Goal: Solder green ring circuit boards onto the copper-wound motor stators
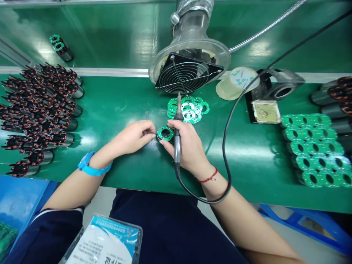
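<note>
A motor stator topped with a green ring-shaped circuit board (162,138) stands on the bench between my hands. My left hand (136,136) is closed, thumb and fingers pinched together at the board's left edge; whatever is in the pinch is too small to make out. My right hand (188,146) holds a soldering iron (177,145) against the palm, tip pointing away from me, while its thumb and forefinger rest around the stator's right side. Just beyond lies a loose pile of green ring boards (202,107).
Several wire-wound stators (41,106) crowd the left side. Board-topped stators (315,148) stand in rows at right. A fume extractor fan (184,75) overhangs the back, beside a tape roll (233,86) and iron stand with sponge (265,112). The iron's black cable (225,146) loops over my right forearm.
</note>
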{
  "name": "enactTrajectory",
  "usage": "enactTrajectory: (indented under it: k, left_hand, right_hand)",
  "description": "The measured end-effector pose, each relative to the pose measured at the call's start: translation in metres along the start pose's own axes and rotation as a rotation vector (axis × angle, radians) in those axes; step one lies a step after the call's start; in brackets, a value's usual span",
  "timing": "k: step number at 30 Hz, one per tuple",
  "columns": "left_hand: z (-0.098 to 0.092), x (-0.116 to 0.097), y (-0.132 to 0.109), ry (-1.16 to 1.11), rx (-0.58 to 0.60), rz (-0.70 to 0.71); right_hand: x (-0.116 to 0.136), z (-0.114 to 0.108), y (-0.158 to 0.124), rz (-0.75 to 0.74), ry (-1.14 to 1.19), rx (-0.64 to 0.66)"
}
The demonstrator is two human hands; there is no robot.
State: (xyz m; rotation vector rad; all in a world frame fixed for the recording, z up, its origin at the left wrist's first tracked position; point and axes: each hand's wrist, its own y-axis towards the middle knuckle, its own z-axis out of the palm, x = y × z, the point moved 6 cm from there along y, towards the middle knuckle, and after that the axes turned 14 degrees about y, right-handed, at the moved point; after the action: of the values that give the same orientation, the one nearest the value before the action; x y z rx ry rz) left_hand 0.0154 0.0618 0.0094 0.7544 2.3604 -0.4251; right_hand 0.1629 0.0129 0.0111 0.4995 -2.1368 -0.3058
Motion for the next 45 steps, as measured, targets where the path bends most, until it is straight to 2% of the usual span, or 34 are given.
enactTrajectory:
  k: [4, 7, 9, 13, 17, 22, 26, 32, 39, 42, 45]
  left_hand:
    - [0.014, 0.01, 0.006, -0.562, -0.065, -0.22]
    - [0.021, 0.011, 0.008, -0.696, -0.066, -0.276]
    - [0.02, 0.011, 0.009, -0.681, -0.057, -0.269]
    - [0.017, 0.013, 0.009, -0.584, -0.045, -0.253]
    - [0.014, 0.014, 0.009, -0.469, -0.104, -0.236]
    - [0.013, 0.01, 0.011, -0.316, -0.173, -0.207]
    - [0.015, 0.011, 0.011, -0.294, -0.18, -0.207]
    - [0.016, 0.011, 0.01, -0.284, -0.186, -0.215]
    - [0.015, 0.008, 0.008, -0.255, -0.194, -0.211]
    - [0.014, 0.007, 0.008, -0.231, -0.201, -0.2]
    - [0.012, 0.004, 0.008, -0.197, -0.205, -0.195]
  right_hand:
    - [0.005, 0.004, -0.003, -0.042, 0.01, -0.009]
    - [0.014, 0.005, -0.004, -0.126, 0.056, 0.003]
    - [0.016, 0.005, -0.004, -0.158, 0.071, 0.012]
    - [0.013, 0.002, -0.004, -0.122, 0.054, -0.024]
    - [0.014, 0.0, -0.003, -0.121, 0.084, -0.049]
    - [0.008, -0.013, -0.012, -0.059, 0.207, -0.213]
    - [-0.006, -0.023, -0.029, 0.041, 0.27, -0.313]
    - [-0.004, -0.025, -0.034, -0.076, 0.313, -0.301]
    - [0.001, -0.026, -0.03, -0.133, 0.329, -0.307]
    - [0.001, -0.026, -0.031, -0.113, 0.351, -0.335]
    - [-0.001, -0.022, -0.027, -0.003, 0.325, -0.333]
